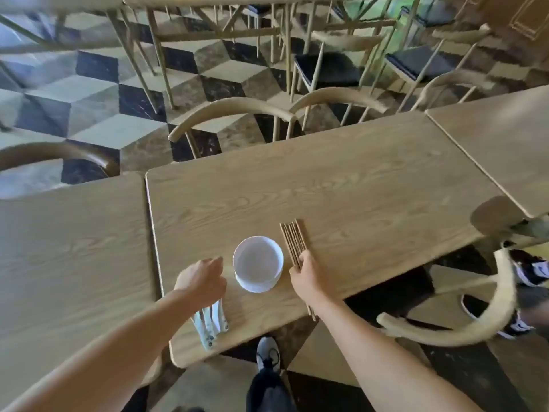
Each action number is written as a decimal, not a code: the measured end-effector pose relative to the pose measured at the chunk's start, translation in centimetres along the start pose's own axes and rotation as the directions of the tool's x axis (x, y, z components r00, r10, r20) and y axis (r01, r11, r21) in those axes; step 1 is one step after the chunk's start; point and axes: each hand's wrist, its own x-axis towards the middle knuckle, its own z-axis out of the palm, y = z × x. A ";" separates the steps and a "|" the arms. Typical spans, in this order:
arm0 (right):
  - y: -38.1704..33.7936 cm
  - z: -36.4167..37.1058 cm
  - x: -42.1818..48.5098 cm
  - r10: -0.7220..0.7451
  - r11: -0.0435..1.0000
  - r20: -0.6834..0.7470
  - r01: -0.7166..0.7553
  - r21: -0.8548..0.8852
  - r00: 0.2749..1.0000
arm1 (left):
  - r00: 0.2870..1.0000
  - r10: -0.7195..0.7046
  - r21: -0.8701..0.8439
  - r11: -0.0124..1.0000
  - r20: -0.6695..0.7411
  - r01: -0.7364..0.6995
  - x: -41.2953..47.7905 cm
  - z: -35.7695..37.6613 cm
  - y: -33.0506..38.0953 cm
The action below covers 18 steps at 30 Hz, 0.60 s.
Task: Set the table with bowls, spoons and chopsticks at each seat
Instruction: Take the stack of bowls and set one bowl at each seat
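Near edge, left: my left hand (202, 281), fingers loosely curled and holding nothing that I can see, hovers over the spoons (211, 325), a small bunch lying flat by the table's near left corner.

Near edge, centre: stack of white bowls (257, 264), upright, between my two hands and touching neither.

Near edge, right: my right hand (306, 278), closed around a bundle of chopsticks (294, 243); their far ends rest on the table just right of the bowls, their near ends poke out past my wrist.

Step in hand, as I judge it: supplies gathered at one spot, no seat laid yet. Next move calls for splitting off one pair, one bowl and one spoon for a seat.

Surface: light wooden table (341, 185), otherwise bare, similar tables butted on left and right.

Far: curved-back wooden chairs (234, 110) tucked in along the far side; beyond, a cube-pattern tiled floor (98, 93) and more chairs.
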 end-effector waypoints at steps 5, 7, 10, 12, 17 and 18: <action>0.9 1.2 3.0 -0.003 1.000 0.052 0.004 -0.007 0.999 | 0.993 -0.088 -0.002 0.996 0.076 0.089 0.7 0.9 0.4; 1.3 1.8 3.8 -0.020 1.000 0.092 0.019 0.005 0.996 | 0.988 -0.122 -0.043 0.991 0.099 0.127 0.9 1.2 0.4; 1.6 1.7 4.8 -0.037 0.999 0.157 0.033 0.027 0.987 | 0.980 -0.165 -0.087 0.981 0.107 0.175 1.2 1.0 0.6; 1.6 1.6 5.0 -0.044 0.999 0.182 0.038 0.039 0.982 | 0.977 -0.178 -0.135 0.972 0.118 0.193 1.3 0.9 0.7; 0.8 0.4 5.3 -0.041 0.999 0.214 0.035 0.030 0.976 | 0.980 -0.151 -0.293 0.938 0.127 0.183 1.7 0.5 1.3; 0.6 0.3 5.5 -0.035 0.999 0.222 0.026 0.045 0.974 | 0.982 -0.146 -0.324 0.929 0.121 0.179 1.8 0.6 1.4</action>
